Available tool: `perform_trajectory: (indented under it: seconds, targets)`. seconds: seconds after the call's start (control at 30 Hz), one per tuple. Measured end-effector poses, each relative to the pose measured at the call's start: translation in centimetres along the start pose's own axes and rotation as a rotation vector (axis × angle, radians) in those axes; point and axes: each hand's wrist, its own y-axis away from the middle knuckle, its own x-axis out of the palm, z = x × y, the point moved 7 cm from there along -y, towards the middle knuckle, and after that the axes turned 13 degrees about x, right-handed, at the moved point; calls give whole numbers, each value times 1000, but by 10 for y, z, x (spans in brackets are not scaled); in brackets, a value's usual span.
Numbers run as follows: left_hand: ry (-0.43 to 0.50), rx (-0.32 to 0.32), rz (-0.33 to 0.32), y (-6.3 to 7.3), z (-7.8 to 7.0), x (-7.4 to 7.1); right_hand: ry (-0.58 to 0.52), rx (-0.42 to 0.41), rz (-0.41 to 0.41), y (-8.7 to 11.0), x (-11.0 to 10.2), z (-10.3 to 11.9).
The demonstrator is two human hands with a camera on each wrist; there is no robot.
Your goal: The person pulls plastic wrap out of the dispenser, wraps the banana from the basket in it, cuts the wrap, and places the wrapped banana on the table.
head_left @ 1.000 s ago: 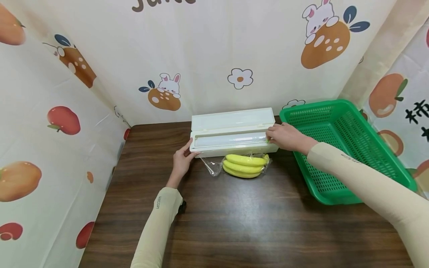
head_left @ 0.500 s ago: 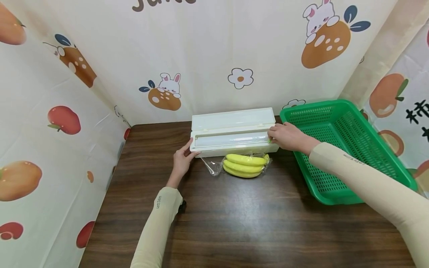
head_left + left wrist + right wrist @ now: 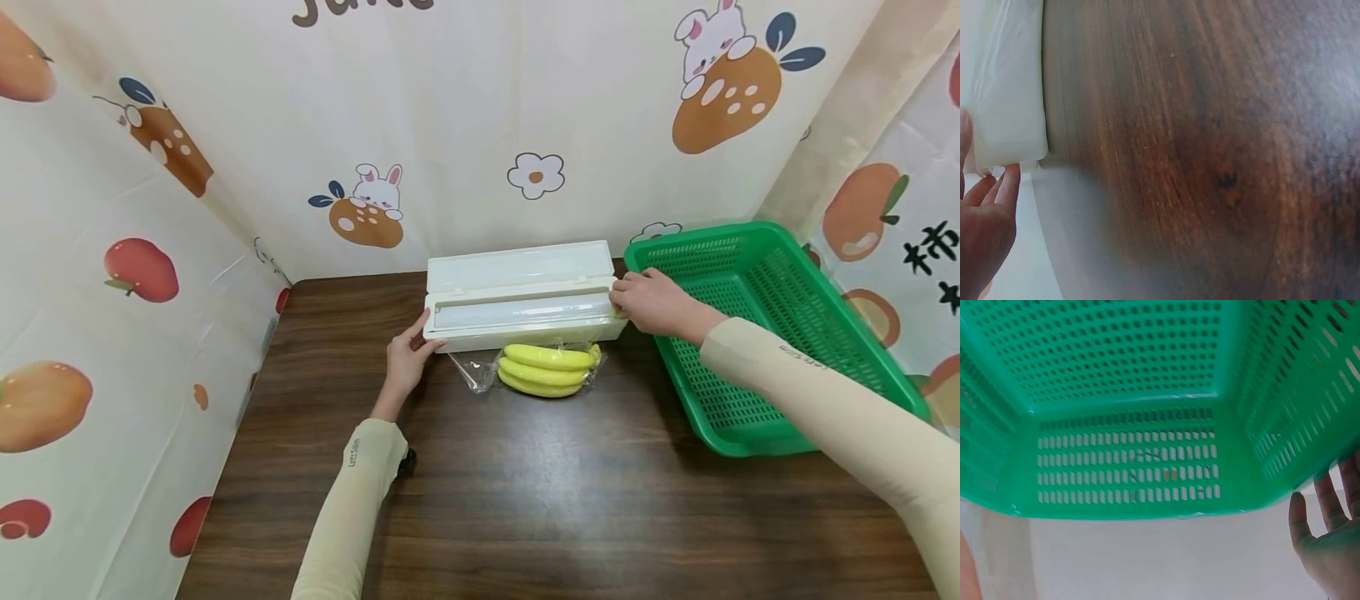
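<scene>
A long white cling film box (image 3: 517, 336) stands at the back of the table, lid raised, with a film roll (image 3: 517, 312) lying inside. My left hand (image 3: 406, 364) grips its left end, the thumb in front; the left wrist view shows fingertips (image 3: 1010, 178) against that end. At the right end, my right hand (image 3: 656, 304) pinches a small light-green slide cutter (image 3: 617, 314), mostly hidden by the fingers. Several yellow bananas (image 3: 547, 371), wrapped in clear film, lie just before the box. A loose piece of clear film (image 3: 477, 375) spreads from the box's front edge beside them.
A green plastic basket (image 3: 738, 446) stands right of the box, under my right forearm. Its slotted wall (image 3: 1129, 456) fills much of the right wrist view. A printed curtain (image 3: 465, 125) hangs right behind the box. Dark wooden table (image 3: 540, 500) extends toward me.
My right hand has slid a short way right along the box front, taking the green slide cutter to the right end. The left hand, box and bananas stay in place.
</scene>
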Motion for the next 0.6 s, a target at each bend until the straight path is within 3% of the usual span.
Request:
perform_trajectory:
  seconds: [0.6]
  targets:
    - [-39, -32, 22, 0, -1, 1, 24, 22, 1, 5, -2, 1]
